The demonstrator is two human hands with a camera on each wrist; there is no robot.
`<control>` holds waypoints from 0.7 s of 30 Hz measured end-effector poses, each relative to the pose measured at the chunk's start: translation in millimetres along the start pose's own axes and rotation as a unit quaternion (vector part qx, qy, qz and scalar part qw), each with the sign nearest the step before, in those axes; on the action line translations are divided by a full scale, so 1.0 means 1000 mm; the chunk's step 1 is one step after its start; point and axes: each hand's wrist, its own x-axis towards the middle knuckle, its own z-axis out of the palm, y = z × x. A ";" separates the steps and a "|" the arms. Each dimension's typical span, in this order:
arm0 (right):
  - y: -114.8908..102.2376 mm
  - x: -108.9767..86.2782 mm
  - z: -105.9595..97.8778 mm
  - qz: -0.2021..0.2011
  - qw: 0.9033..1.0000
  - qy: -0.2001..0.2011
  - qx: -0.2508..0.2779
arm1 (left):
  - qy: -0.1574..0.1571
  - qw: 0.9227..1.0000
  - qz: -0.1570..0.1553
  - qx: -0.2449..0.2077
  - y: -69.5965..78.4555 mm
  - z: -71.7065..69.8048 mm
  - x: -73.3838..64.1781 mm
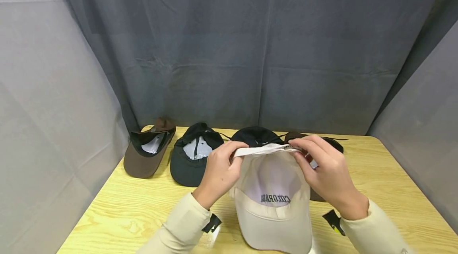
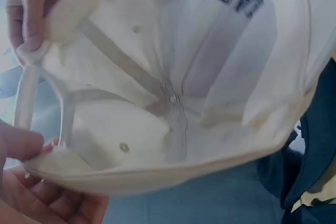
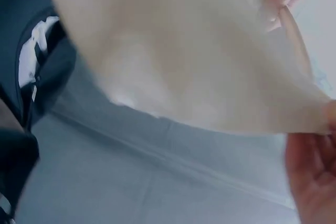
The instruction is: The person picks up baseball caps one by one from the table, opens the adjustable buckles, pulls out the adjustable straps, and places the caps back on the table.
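Note:
Both hands hold up a cream baseball cap (image 1: 273, 228), its inside facing the head camera and its brim hanging down. Stitched lettering reading COLORADO shows reversed inside the front. My left hand (image 1: 220, 172) pinches one side of the cap's back opening, and my right hand (image 1: 327, 172) pinches the other. Between them the back strap (image 1: 262, 150) runs across the top. The left wrist view looks into the cap's lining (image 2: 142, 124), with the strap and a gap at left. In the right wrist view the cap's outer cloth (image 3: 178, 61) fills the upper part.
Along the table's back edge lie a brown cap (image 1: 143, 162), a black cap (image 1: 186, 168), another black cap (image 1: 255, 134) behind the cream one, and a dark brown cap (image 1: 316, 195) partly hidden by my right hand. A grey curtain (image 1: 214, 47) hangs behind the wooden table (image 1: 118, 214).

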 end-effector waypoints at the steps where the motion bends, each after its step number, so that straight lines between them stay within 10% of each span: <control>1: 0.000 0.000 -0.003 0.002 1.000 -0.006 -0.001 | -0.007 1.000 -0.012 -0.013 0.001 -0.001 0.000; 21: -0.006 0.031 -0.077 0.050 0.999 -0.008 0.014 | -0.078 0.995 0.059 -0.006 0.027 -0.012 -0.018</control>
